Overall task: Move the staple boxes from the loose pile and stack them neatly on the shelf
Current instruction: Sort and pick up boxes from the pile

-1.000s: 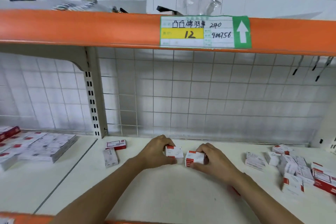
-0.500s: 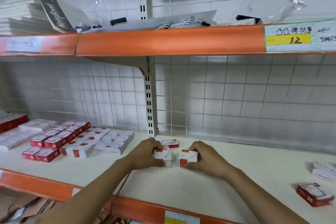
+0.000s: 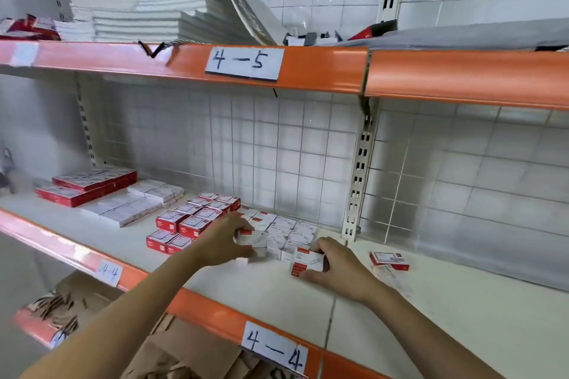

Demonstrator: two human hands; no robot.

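Left hand (image 3: 226, 240) grip pinches a white staple box (image 3: 253, 239) at the 9 o'clock edge of the neat white stack (image 3: 288, 232) on the shelf (image 3: 271, 289). Right hand (image 3: 340, 268) grip curls round a second box (image 3: 308, 263), touching the stack's 5 o'clock corner. Red boxes (image 3: 191, 221) sit at the stack's 9 o'clock. Loose box (image 3: 389, 260) at 3 o'clock, print blurred. Cardboard (image 3: 191, 351) below, contents unclear.

On the shelf (image 3: 277, 292), the stacked boxes (image 3: 286, 232) sit behind both hands; more boxes (image 3: 191, 221) lie left, one box (image 3: 389, 260) right.
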